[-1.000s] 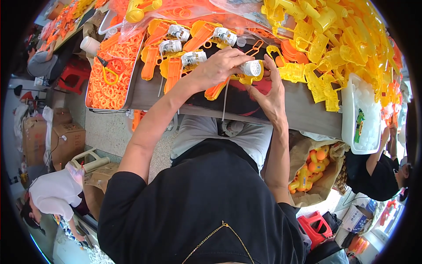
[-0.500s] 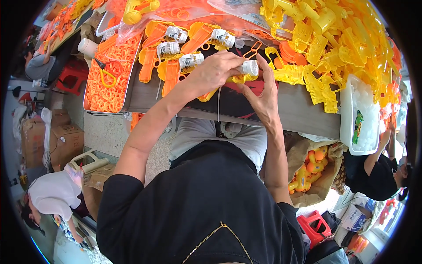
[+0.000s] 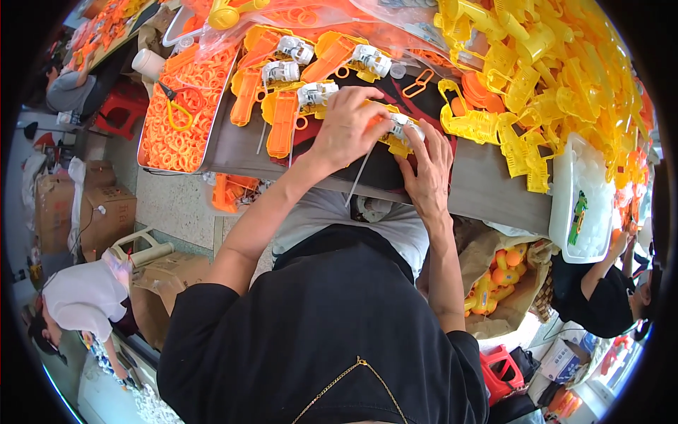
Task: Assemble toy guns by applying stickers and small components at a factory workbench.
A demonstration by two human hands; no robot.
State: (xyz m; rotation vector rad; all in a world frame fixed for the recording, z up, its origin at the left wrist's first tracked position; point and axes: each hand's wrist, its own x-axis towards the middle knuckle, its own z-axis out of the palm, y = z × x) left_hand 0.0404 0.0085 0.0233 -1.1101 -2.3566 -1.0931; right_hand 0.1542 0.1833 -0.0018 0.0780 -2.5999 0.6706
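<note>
Over the desk (image 3: 487,201), the right hand (image 3: 429,169) has fingers clamped on the yellow toy part (image 3: 397,146). I can't tell if the left hand (image 3: 346,131) grips. It looks light, hard: hold its sides.

Left hand (image 3: 345,133) arched, fingers bent; right hand (image 3: 429,177) curved, thumb below its fingers; bare forearms (image 3: 272,214) reach forward.

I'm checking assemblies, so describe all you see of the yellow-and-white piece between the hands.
The yellow-and-white piece looks plastic: a white, roughly cylindrical part on a yellow shell. It slants above the dark mat, touched and partly hidden by the left hand and right hand. Whether the thin pale tube below joins it is unclear.
</note>
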